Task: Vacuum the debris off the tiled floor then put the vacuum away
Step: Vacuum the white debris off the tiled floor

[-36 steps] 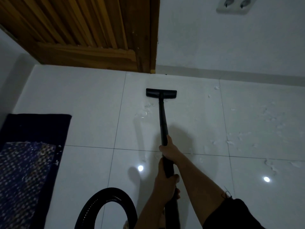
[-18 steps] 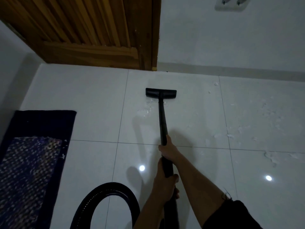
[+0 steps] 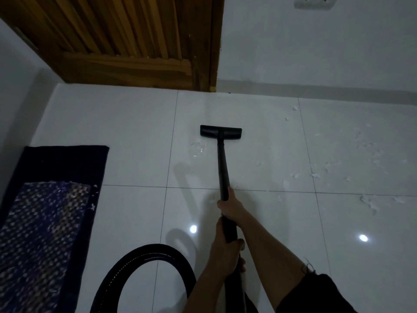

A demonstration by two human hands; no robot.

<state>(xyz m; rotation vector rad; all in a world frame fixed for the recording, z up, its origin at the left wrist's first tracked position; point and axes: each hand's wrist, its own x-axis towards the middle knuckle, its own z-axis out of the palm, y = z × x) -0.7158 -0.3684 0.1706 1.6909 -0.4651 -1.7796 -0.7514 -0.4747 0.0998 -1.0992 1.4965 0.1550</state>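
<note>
A black vacuum wand (image 3: 223, 168) runs from my hands to its flat floor head (image 3: 221, 132), which rests on the white tiled floor (image 3: 126, 136) in front of the door. My right hand (image 3: 230, 205) grips the wand higher up. My left hand (image 3: 225, 249) grips it lower down, near the hose end. The black ribbed hose (image 3: 144, 253) loops on the floor at the bottom. White debris (image 3: 316, 176) lies scattered over the tiles to the right, and a small patch of debris (image 3: 196, 148) sits just left of the wand behind the head.
A wooden door (image 3: 126, 41) stands at the top left, a white wall (image 3: 316, 46) with a socket (image 3: 314, 1) at the top right. A dark blue patterned mat (image 3: 45, 213) lies along the left side with bits of debris on it.
The view has shifted forward, so the door, the mat and the hose loop sit lower in the frame. The floor head stays near the same spot and both hands keep their grip.
</note>
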